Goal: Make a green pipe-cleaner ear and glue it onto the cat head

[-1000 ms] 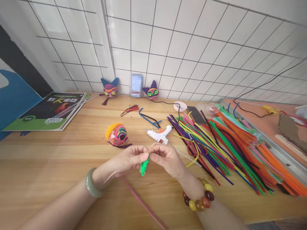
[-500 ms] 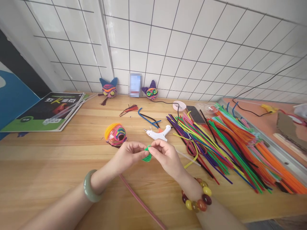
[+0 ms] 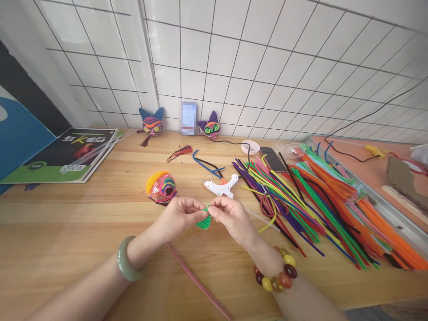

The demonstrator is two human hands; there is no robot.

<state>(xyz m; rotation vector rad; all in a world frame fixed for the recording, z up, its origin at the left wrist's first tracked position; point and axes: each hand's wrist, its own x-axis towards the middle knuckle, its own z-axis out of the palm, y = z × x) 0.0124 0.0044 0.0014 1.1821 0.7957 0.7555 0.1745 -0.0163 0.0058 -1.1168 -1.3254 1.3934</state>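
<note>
A small green piece of coiled pipe cleaner [image 3: 203, 223] is pinched between my two hands over the table. My left hand [image 3: 180, 217] grips it by thumb and forefinger from the left. At its upper tip, the thumb and fingers of my right hand [image 3: 230, 218] are closed on it, partly hiding the tip. Just beyond my left hand sits a round ball [image 3: 161, 186] partly covered in colourful pipe cleaner, orange at the top. A white glue gun [image 3: 221, 185] lies beyond my right hand. Below my hands a pink strip [image 3: 197, 278] runs across the wood.
Many loose pipe cleaners [image 3: 321, 209] cover the right side, with scissors [image 3: 265, 205] among them. Two finished heads with ears, one blue-eared [image 3: 152, 124] and one purple-eared [image 3: 211, 127], stand by the tiled wall near a blurred phone [image 3: 188, 118]. A magazine [image 3: 60, 156] lies left.
The green piece has tilted and dropped slightly, with more of it showing below my fingers. My right hand and wrist have shifted a little; the other things lie as before.
</note>
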